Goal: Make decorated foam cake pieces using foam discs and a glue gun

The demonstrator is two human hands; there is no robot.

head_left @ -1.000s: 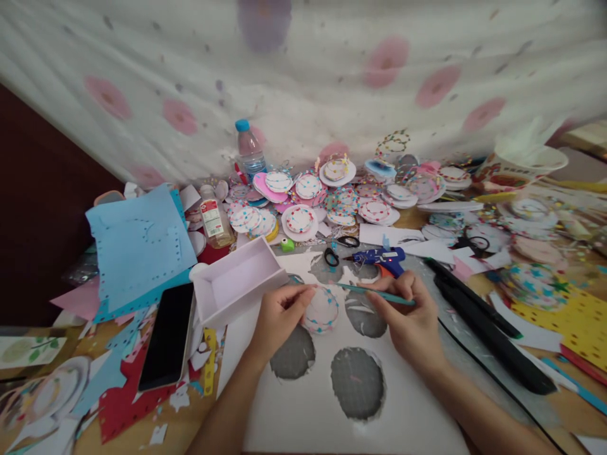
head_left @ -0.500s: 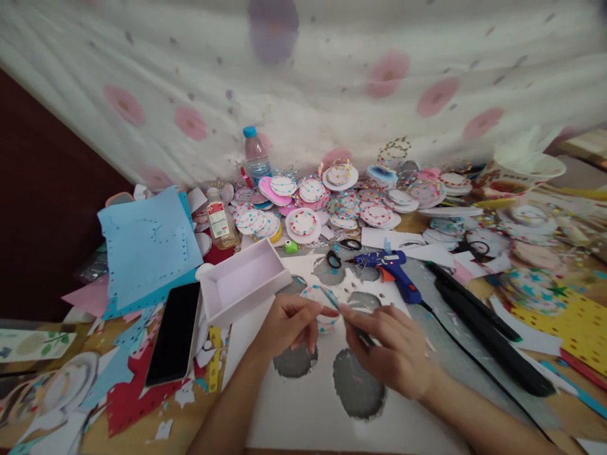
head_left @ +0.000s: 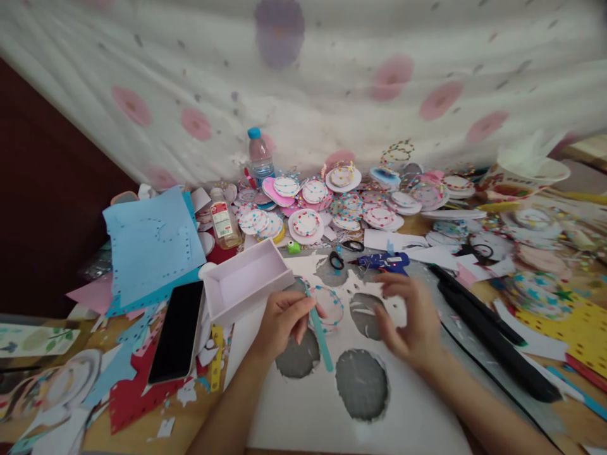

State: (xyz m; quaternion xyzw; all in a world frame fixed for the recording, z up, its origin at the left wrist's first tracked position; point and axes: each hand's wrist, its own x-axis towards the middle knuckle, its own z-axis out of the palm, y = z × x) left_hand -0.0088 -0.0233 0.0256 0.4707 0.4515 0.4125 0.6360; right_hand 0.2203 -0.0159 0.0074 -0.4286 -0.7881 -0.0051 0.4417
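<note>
White box [head_left: 249, 287] near left hand [head_left: 289, 318]; pale wrap [head_left: 527, 155] in tub [head_left: 511, 188].

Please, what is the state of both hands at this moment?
Left hand: closed, holding a thin, flat teal strip.
Right hand: open, holding nothing that can be seen.

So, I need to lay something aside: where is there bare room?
Bare: the white sheet's near end, between the closest round hole, left forearm and right forearm; also the pale box's floor. Crowded: along the curtain, under decorated discs, and beside the phone, under scraps.
</note>
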